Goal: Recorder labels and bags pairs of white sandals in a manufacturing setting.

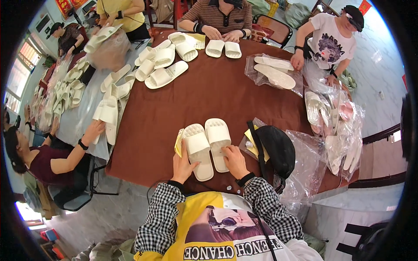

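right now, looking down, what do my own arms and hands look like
Your left hand and right hand are ungloved. A black band circles the left wrist, a matching one the right. Black-and-white checked sleeves cover both forearms.

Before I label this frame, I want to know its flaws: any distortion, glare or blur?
Head view, rim: a curved black border, with the far-left window leaning and washed out; head view, right: bright glints on the clear plastic bag; head view, centre: the left hand, right hand and cream slippers look fairly sharp, without obvious blur.
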A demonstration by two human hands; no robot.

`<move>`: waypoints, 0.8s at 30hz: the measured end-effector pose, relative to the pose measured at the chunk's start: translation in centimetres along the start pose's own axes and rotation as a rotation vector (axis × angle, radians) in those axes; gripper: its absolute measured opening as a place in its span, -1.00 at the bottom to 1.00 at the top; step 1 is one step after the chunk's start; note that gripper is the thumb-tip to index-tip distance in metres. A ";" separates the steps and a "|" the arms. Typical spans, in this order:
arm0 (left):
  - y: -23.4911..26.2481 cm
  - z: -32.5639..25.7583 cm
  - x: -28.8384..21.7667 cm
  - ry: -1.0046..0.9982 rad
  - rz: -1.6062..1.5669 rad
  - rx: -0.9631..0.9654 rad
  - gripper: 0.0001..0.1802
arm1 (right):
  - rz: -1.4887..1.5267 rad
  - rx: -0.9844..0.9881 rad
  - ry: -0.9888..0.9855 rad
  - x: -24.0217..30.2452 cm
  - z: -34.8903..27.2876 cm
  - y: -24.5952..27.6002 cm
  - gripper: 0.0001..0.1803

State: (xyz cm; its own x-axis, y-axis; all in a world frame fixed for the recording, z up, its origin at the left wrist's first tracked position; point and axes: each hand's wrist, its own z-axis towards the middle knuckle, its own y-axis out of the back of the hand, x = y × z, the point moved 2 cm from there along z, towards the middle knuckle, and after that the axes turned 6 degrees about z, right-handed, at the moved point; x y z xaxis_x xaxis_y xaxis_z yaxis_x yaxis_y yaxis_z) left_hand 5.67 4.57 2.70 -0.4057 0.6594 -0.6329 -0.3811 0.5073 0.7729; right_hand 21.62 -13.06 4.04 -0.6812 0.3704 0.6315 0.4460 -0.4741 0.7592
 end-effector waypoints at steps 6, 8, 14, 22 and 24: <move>-1.1 -0.9 0.0 0.032 -0.095 -0.093 0.28 | 0.005 0.002 0.003 0.4 0.4 0.1 -0.75; -0.9 -0.5 0.1 0.023 -0.112 -0.083 0.26 | 0.007 -0.034 0.014 0.1 0.8 -0.3 -0.84; -0.3 0.5 0.5 0.053 -0.152 -0.030 0.16 | -0.119 0.073 0.013 -0.6 2.2 -1.0 -0.94; 0.2 -2.9 0.5 0.030 -0.075 -0.031 0.18 | -0.295 0.148 0.101 -0.4 3.4 -1.6 -0.95; 0.3 -3.5 -0.1 -0.032 -0.075 -0.048 0.29 | -0.308 0.159 0.108 -0.1 3.3 -1.5 -0.94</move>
State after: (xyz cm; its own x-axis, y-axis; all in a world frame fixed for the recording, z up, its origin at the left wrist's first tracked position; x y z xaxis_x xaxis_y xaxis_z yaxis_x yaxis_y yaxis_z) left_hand 2.65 2.75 2.83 -0.3483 0.6379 -0.6868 -0.4492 0.5295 0.7196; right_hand 23.00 -9.77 3.36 -0.8515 0.3857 0.3553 0.2892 -0.2199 0.9317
